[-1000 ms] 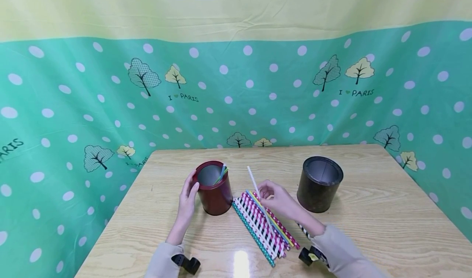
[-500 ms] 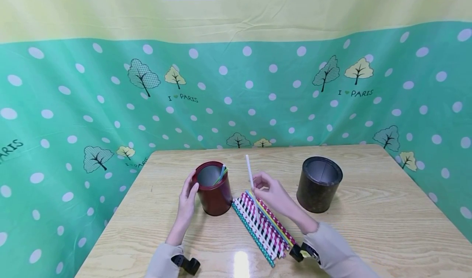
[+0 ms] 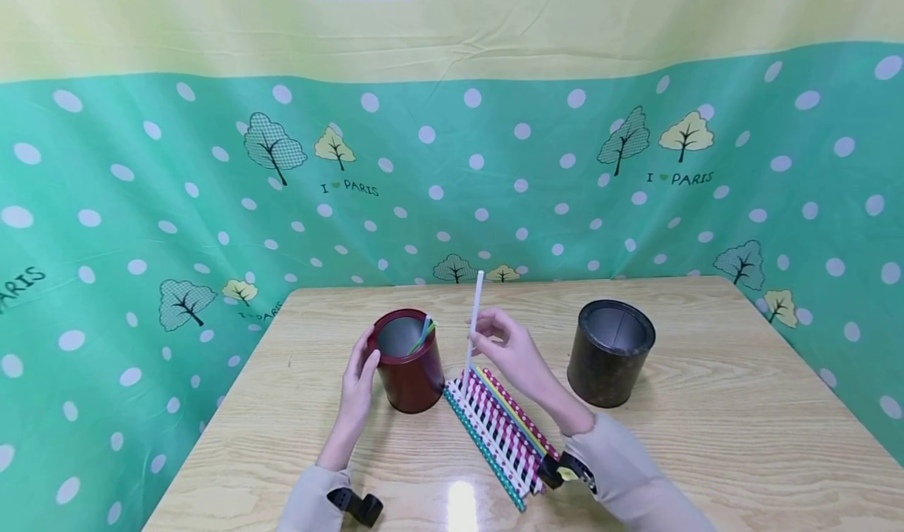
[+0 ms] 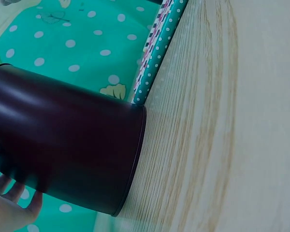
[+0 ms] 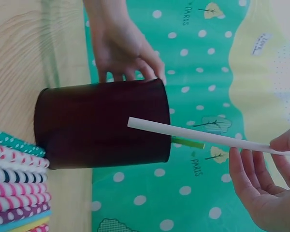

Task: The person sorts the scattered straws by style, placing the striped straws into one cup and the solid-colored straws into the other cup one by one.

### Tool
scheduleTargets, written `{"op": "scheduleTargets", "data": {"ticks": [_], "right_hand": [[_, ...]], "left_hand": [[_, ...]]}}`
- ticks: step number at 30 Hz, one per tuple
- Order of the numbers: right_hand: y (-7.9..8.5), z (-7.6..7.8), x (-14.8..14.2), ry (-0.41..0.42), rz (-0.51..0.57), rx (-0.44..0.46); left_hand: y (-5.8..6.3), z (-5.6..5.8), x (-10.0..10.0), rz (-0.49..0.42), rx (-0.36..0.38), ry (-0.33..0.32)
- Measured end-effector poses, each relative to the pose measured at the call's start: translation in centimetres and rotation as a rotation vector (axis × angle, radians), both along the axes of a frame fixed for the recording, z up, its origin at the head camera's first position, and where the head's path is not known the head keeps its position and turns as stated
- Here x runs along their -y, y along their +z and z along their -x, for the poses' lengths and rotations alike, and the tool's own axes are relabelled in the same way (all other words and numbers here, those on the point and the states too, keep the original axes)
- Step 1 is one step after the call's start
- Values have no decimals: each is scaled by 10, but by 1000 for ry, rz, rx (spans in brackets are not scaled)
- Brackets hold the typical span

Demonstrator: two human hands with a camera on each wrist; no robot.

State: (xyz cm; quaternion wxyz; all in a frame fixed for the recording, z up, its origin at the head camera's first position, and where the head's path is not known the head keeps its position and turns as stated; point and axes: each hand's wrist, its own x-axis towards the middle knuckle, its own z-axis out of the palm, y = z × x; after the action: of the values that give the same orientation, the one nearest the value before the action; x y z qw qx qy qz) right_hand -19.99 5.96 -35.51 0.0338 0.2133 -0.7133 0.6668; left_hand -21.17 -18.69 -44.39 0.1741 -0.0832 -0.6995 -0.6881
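Observation:
A dark red can (image 3: 412,375) stands upright, a blue straw (image 3: 427,326) and a green straw (image 3: 421,342) leaning inside it. My left hand (image 3: 358,387) holds its left side near the rim, fingers and thumb spread round the wall; the left wrist view shows fingertips (image 4: 36,205) against it. My right hand (image 3: 514,357) pinches a plain white straw (image 3: 476,304) between thumb and fingers, nearly upright above the straw pile. From the right wrist, the straw's lower end overlaps the red can's wall. Right of the can lies a row of patterned paper straws (image 3: 494,430).
A black can (image 3: 611,355) stands upright at the right, its mouth facing up. All of this is on a light wooden table (image 3: 713,406). Behind it hangs a green and yellow cloth (image 3: 452,163) with dots and trees.
My right hand has lifted the white straw off the pile, moved left toward the red can and tipped it more upright. The left hand and both cans stay where they were.

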Motion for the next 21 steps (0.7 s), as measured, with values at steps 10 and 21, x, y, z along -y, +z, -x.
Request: {"op": "scheduleTargets", "data": {"ticks": [10,21], "right_hand": [[15,4,13,-20,96,-24],[23,6,25,-50,257,-91]], "left_hand": [[-1,-1,2,-2,11,10],[-2,-1,2,-9,-10,1]]}}
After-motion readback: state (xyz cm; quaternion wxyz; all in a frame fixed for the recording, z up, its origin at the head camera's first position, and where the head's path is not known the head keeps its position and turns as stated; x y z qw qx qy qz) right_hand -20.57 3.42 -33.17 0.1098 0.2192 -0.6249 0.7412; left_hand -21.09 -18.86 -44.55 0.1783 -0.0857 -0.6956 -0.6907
